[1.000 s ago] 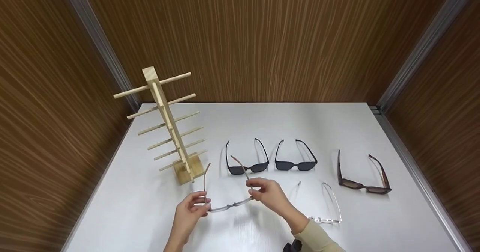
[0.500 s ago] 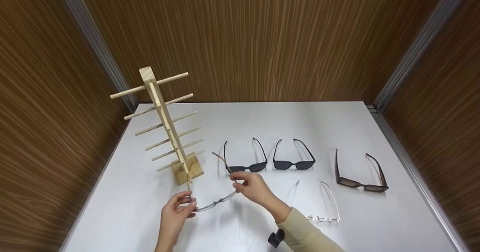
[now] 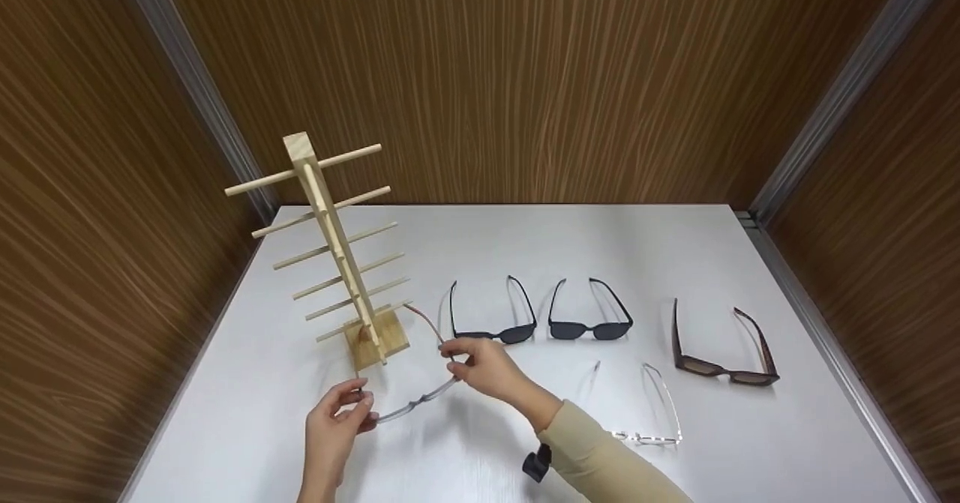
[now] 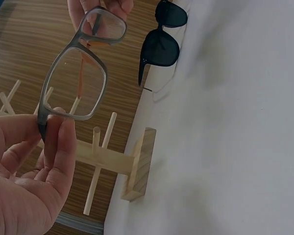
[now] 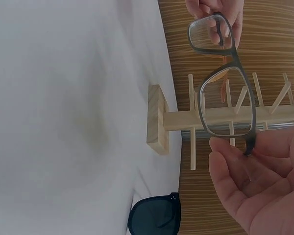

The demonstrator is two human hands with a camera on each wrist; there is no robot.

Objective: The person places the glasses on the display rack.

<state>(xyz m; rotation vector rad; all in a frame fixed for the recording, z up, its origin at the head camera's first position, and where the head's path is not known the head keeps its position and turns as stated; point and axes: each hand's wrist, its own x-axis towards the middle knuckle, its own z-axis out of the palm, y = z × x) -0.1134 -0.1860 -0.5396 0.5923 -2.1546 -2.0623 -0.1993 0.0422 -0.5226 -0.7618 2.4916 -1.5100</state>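
both hands are apart from each other, joined only through the grey-framed glasses [image 3: 417, 402] they hold up between them in the lower middle of the head view. left hand [image 3: 334, 420], at lower left, pinches one end near the hinge; right hand [image 3: 487, 368], a little higher and to the right, pinches the other end the same way, thumb against fingers.

the relation that seems to count most is between these glasses and the wooden stand [image 3: 333, 224], which leans through the left of the frame with its base [image 3: 389, 330] just above the hands. the front of the glasses slants, its long axis rising from lower left to upper right, and the open temples [image 3: 427, 320] point up the frame toward that base. left hand is the nearer to it. one temple overlaps the base in view, while the other's tip shows by the end of the lowest crosspeg [image 3: 397, 307]; whether either touches wood i cannot tell.

right of the stand, on the white table [image 3: 480, 241], lie two pairs of black sunglasses [image 3: 517, 333], clear glasses [image 3: 658, 440] below them and brown sunglasses [image 3: 754, 378] far right.
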